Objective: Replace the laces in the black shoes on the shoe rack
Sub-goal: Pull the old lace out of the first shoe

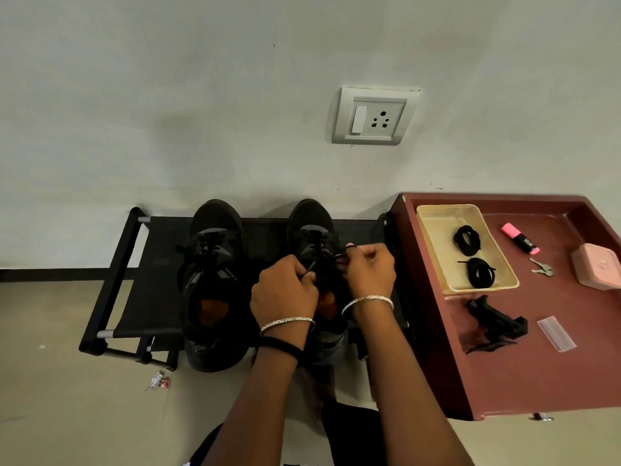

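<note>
The black lace-up shoe on the right (311,230) sits on the black metal and cloth shoe rack (114,274). Its toe points at the wall and its heel is toward the person, so the laces face up and are easy to reach. Both hands are busy with its thin black lace (337,256). I think the old lace is being undone or pulled out. The hands cover the holes, so I cannot tell how far it has got.

The left hand (285,290) is curled, and its fingertips pinch a bit of lace near the tongue. The right hand (369,270) is curled too and pinches another bit, a little higher and out to the side, which seems to keep the lace tight. Both wrists bend down over the shoe's opening.

The other black shoe (215,250) stands near it on the rack with its lace in, and no hand touches it.

Just beside the rack is a dark red table (537,364). On it a pale yellow plastic tray (433,243) holds two coiled black laces (467,240). They are likely the new ones, kept close so they are quick to grab. A pink marker pen (521,238) and small silver keys (541,268) lie near the tray.
</note>
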